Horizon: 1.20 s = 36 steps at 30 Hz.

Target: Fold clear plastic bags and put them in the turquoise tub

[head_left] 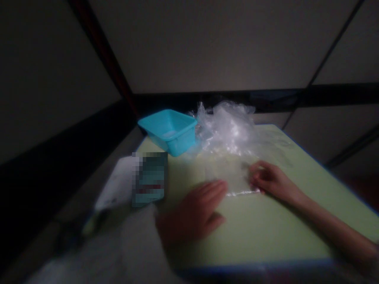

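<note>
A small clear plastic bag (233, 177) lies flat on a pale green table (266, 228). My left hand (192, 213) rests palm down on the table, fingers stretched out towards the bag's left edge; it is blurred. My right hand (269, 179) sits at the bag's right edge with its fingers curled in a pinch on the plastic. Behind the bag is a crumpled heap of clear plastic bags (227, 126).
A turquoise plastic tub (170, 130) stands at the table's far left corner. A white sheet (118, 183) and a dark teal card (151, 179) lie to the left. White cloth (133, 248) covers the near left. The table's blue edge (251, 268) runs along the front.
</note>
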Each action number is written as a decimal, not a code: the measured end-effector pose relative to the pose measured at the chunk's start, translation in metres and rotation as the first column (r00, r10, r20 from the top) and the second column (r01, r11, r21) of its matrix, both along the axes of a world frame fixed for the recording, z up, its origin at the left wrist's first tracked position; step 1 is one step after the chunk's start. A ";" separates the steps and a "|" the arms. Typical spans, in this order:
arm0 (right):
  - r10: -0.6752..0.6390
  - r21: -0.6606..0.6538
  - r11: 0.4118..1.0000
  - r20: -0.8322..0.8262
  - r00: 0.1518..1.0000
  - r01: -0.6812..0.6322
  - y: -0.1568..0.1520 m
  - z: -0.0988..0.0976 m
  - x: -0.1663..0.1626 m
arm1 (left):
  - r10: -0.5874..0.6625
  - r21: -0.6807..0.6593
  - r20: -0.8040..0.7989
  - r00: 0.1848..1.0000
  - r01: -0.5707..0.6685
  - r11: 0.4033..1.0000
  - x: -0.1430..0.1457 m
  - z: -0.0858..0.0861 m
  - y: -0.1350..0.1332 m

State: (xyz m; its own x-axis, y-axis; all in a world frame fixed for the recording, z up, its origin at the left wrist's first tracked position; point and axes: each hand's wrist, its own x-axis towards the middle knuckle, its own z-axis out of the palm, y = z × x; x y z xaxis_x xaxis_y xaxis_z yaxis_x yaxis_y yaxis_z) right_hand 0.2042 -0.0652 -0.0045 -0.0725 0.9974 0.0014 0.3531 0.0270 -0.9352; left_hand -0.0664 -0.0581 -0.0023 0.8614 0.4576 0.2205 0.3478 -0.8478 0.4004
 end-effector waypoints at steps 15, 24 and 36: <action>0.183 0.257 0.712 0.831 0.525 -0.654 -0.019 -0.009 -0.017 | -0.042 -0.041 -0.120 0.992 0.038 0.998 -0.002 -0.002 0.006; 0.155 0.220 0.720 0.873 0.462 -0.658 -0.022 -0.017 -0.012 | -0.052 0.009 -0.181 0.982 0.054 0.998 -0.006 -0.004 0.008; 0.088 0.365 0.633 0.843 0.531 -0.683 -0.011 0.001 0.007 | -0.017 0.099 -0.257 0.966 0.044 0.994 -0.003 -0.001 0.005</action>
